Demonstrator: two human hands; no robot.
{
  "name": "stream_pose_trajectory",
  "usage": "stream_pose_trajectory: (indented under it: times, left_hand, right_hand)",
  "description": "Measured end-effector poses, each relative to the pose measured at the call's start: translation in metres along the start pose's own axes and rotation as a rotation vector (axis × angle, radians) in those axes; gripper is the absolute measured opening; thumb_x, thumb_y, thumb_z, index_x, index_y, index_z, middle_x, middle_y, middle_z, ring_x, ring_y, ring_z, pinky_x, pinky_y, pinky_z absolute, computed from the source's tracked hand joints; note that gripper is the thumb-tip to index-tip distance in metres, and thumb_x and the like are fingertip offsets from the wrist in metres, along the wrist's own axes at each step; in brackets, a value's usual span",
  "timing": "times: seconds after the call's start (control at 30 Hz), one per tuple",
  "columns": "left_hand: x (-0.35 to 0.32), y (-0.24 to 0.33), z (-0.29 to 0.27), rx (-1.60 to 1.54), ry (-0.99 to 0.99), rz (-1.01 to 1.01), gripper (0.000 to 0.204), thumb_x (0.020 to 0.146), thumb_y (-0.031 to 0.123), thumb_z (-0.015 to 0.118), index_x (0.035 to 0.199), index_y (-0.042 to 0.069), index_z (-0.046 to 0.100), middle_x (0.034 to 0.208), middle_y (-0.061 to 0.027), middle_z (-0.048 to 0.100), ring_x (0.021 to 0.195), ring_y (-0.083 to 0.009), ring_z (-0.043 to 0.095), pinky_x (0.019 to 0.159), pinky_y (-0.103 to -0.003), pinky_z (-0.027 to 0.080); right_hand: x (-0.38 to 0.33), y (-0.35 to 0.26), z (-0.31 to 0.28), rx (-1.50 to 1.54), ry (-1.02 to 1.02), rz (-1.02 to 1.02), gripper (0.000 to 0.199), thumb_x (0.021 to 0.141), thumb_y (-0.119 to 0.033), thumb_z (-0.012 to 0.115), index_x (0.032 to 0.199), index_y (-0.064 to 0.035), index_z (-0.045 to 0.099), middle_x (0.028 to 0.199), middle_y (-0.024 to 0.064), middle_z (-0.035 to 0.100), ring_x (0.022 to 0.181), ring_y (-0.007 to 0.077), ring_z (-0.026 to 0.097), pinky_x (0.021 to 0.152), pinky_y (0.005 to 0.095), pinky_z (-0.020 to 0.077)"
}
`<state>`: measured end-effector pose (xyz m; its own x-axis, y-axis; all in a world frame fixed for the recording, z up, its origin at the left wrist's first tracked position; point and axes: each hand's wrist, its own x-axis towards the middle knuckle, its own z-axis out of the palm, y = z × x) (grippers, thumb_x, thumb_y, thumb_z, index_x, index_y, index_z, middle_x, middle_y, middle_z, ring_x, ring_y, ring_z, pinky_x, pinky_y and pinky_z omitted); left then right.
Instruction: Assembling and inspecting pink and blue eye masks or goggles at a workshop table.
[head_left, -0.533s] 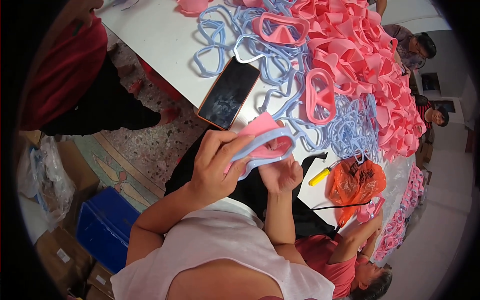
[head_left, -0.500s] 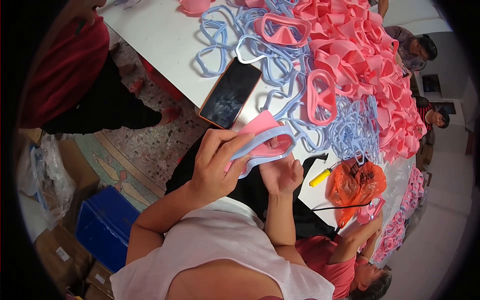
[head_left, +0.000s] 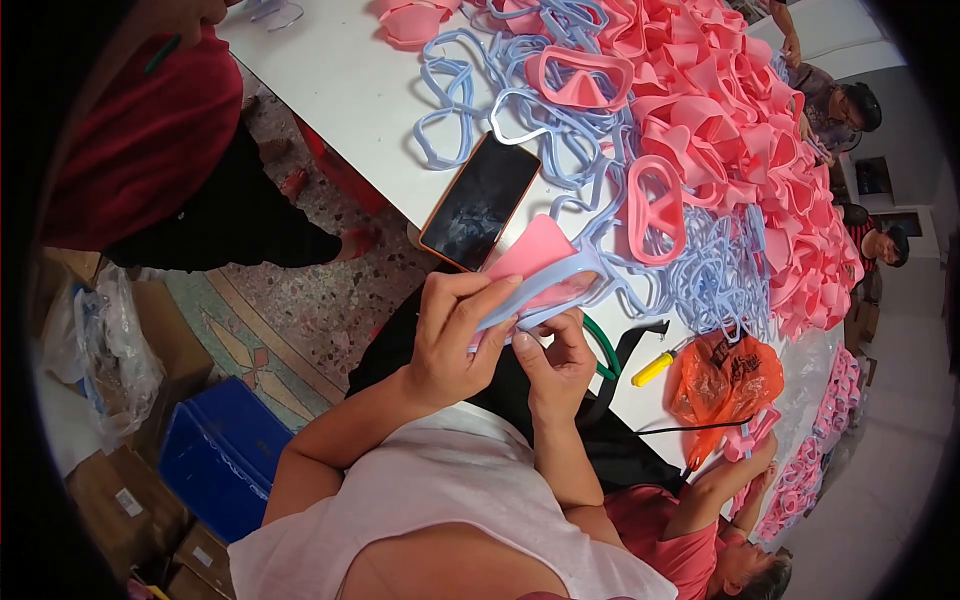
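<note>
In front of my body I hold a pink rubber diving mask skirt [head_left: 536, 248] with a light blue frame [head_left: 560, 270] around it. My left hand [head_left: 450, 335] grips one side, with the thumb below and the fingers over the frame's edge. My right hand [head_left: 556, 370] pinches the lower edge of the frame between thumb and fingertips. Just beyond that hand shows a green curved band [head_left: 603, 345], partly hidden. Beside the mask lies a dark phone [head_left: 481, 200] with an orange rim.
Light blue frames [head_left: 445, 100] lie loose on the white table [head_left: 330, 90]. A large heap of pink skirts [head_left: 740, 150] covers its far right. A yellow-handled tool [head_left: 653, 370] lies near an orange plastic bag [head_left: 725, 380]. At left stand a person in red [head_left: 140, 150] and a blue bin [head_left: 222, 455]. Co-workers sit at right.
My right hand has gone from a loosely open palm to pinching the frame's lower edge. The mask is tilted more edge-on. The green band has come into sight; the whole view has shifted slightly.
</note>
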<state>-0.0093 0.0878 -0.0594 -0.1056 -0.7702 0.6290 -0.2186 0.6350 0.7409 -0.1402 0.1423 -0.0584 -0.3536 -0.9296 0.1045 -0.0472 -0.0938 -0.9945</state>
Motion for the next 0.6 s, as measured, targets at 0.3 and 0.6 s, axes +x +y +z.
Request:
stream_pose_trajectory:
  times: [0.3, 0.6]
  left_hand:
    - [0.000, 0.000, 0.001, 0.044, -0.037, 0.080, 0.049, 0.076, -0.009, 0.066, 0.123, 0.000, 0.061, 0.107, -0.0107, 0.054, 0.088, -0.0259, 0.051, 0.074, -0.034, 0.043]
    - [0.000, 0.001, 0.000, -0.009, -0.040, 0.021, 0.046, 0.076, -0.009, 0.067, 0.121, 0.000, 0.063, 0.107, -0.0114, 0.054, 0.088, -0.0250, 0.052, 0.073, -0.033, 0.044]
  right_hand:
    - [0.003, 0.008, 0.008, 0.134, 0.051, 0.048, 0.023, 0.077, -0.008, 0.081, 0.095, -0.0014, 0.068, 0.093, 0.0002, 0.056, 0.089, 0.0143, 0.044, 0.083, 0.0270, 0.0352]
    - [0.004, 0.007, 0.015, 0.256, 0.062, 0.131, 0.020, 0.082, -0.005, 0.077, 0.099, -0.0002, 0.069, 0.093, -0.0006, 0.052, 0.090, 0.0127, 0.044, 0.085, 0.0257, 0.0362]
